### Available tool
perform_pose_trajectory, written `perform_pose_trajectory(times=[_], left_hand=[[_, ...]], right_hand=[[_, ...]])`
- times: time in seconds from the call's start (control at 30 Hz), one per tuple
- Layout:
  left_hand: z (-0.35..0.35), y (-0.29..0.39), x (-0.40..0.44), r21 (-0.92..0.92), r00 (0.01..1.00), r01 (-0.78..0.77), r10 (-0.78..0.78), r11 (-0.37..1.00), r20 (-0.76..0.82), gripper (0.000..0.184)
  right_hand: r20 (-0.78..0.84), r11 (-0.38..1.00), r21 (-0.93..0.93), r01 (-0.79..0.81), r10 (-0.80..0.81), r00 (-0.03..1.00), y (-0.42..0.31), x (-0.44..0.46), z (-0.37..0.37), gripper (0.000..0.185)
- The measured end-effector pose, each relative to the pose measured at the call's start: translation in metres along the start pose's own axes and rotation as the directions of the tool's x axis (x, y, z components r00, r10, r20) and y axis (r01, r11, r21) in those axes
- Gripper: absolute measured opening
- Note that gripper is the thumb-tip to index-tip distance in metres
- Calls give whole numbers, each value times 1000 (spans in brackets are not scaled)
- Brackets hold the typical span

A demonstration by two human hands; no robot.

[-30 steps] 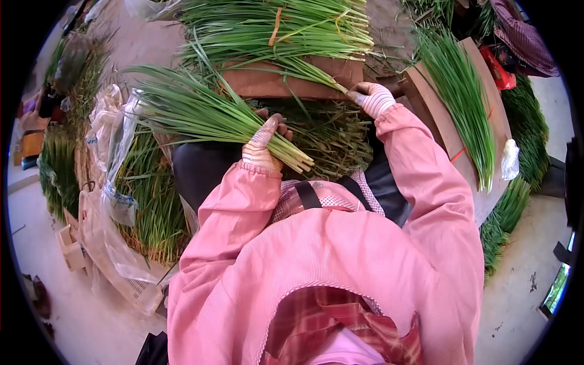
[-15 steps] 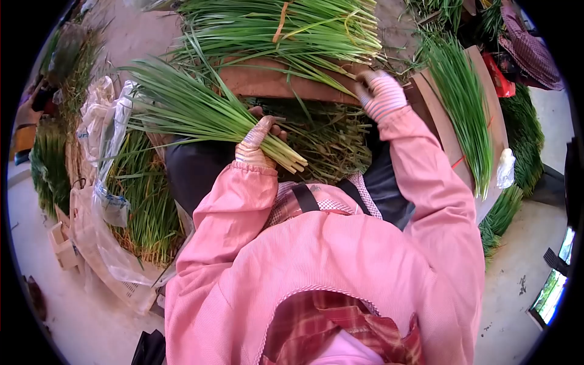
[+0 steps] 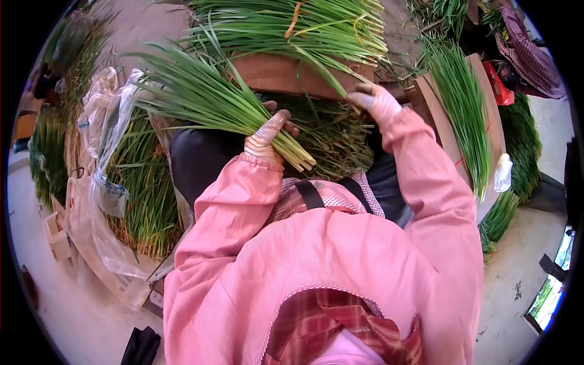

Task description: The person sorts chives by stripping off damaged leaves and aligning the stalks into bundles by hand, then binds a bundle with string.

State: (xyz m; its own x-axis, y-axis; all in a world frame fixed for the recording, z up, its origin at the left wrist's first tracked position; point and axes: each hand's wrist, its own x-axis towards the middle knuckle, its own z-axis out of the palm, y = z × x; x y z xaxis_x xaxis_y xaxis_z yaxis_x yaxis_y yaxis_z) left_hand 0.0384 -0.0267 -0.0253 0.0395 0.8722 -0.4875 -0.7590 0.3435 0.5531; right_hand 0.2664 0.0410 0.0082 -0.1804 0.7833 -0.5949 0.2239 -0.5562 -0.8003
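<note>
My left hand (image 3: 267, 137), in a striped glove with bare fingertips, is closed round a bunch of garlic chives (image 3: 213, 97). Its pale stem ends point down to the right and its leaves fan out to the upper left. My right hand (image 3: 376, 102), gloved alike, is pinched at the end of a chive leaf (image 3: 325, 73) that slants down from the pile. That large pile of chives (image 3: 243, 30) lies on a brown board (image 3: 274, 74) in front of me, with an orange band (image 3: 294, 19) across it.
Cut scraps (image 3: 331, 137) lie between my knees. On the right, a tied chive bundle (image 3: 459, 115) rests on a curved board (image 3: 486, 103). To the left are clear plastic (image 3: 106, 164) and more chives (image 3: 146, 201). A person's checked sleeve (image 3: 529, 55) shows at upper right.
My right hand has moved slightly down and left, drawing the leaf away from the pile's edge. My left hand still grips its bunch, a little further right in view.
</note>
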Motion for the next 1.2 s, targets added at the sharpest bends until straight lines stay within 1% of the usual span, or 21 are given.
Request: perform_pose_trajectory(times=[0.03,0.07,0.13,0.17,0.2,0.27,0.3,0.4,0.47,0.57,0.63,0.73,0.77,0.8,0.83,0.87,0.93,1.0,1.07,1.13,1.2], left_hand=[[-3,-6,6,93,997,42,-35,995,-74,36],[8,-8,-2,7,993,18,-17,1000,-120,40],[8,-17,-3,131,992,100,-88,986,-93,37],[2,-25,-2,47,998,58,-58,997,7,41],[2,-26,1,48,996,90,-89,995,-8,38],[2,-21,3,14,948,316,-316,948,-19,30],[2,-18,4,46,937,349,-347,936,-42,23],[0,-21,6,-7,957,289,-289,957,-34,26],[1,-21,5,-15,965,259,-260,966,-28,24],[0,-22,7,26,994,100,-98,995,-56,20],[-9,-23,18,39,992,88,-84,995,-99,21],[-23,-21,41,114,982,46,-24,992,-188,23],[-27,-19,47,109,978,-12,35,994,-205,23],[-24,-12,47,103,971,-71,93,992,-222,23],[-13,1,34,101,960,-16,43,995,-278,27],[-27,6,46,131,975,43,-13,990,-222,44],[-22,6,42,175,982,-89,115,981,-148,45],[-41,-13,76,660,967,-190,256,727,-4,48],[-39,-29,66,528,981,-141,189,837,-37,44],[-24,-34,46,274,994,-38,65,961,-90,41],[-6,-23,20,-12,966,214,-213,977,-147,38]], right_hand=[[134,998,55,14,-21,991,3,-14,6,16],[170,997,72,16,-28,985,9,-26,14,18],[194,983,159,90,-121,974,24,-39,38,17],[209,986,156,62,-95,973,27,-47,45,17],[223,983,174,49,-88,971,30,-51,51,18],[237,980,173,100,-140,961,41,-51,61,18],[246,979,175,103,-145,958,43,-51,65,16],[235,983,171,72,-111,966,36,-51,70,16],[134,978,160,131,-153,979,42,-39,78,18],[64,956,272,109,-131,989,49,-27,82,18],[10,920,384,73,-83,996,51,-23,85,16],[-52,969,110,222,-217,975,54,-12,83,16],[-28,991,-94,92,-95,995,54,-15,74,15],[-17,806,-564,178,-227,974,57,-15,64,23],[64,671,-727,143,-141,988,67,-13,51,28],[123,498,-858,126,-38,992,75,-12,38,33],[80,434,-898,79,-17,997,71,-25,28,36],[12,710,-703,45,-52,999,51,-37,32,32],[99,848,-394,355,-344,934,42,-45,53,28],[175,798,-450,400,-361,916,42,-44,70,21],[121,843,-413,346,-325,938,47,-43,82,16]])
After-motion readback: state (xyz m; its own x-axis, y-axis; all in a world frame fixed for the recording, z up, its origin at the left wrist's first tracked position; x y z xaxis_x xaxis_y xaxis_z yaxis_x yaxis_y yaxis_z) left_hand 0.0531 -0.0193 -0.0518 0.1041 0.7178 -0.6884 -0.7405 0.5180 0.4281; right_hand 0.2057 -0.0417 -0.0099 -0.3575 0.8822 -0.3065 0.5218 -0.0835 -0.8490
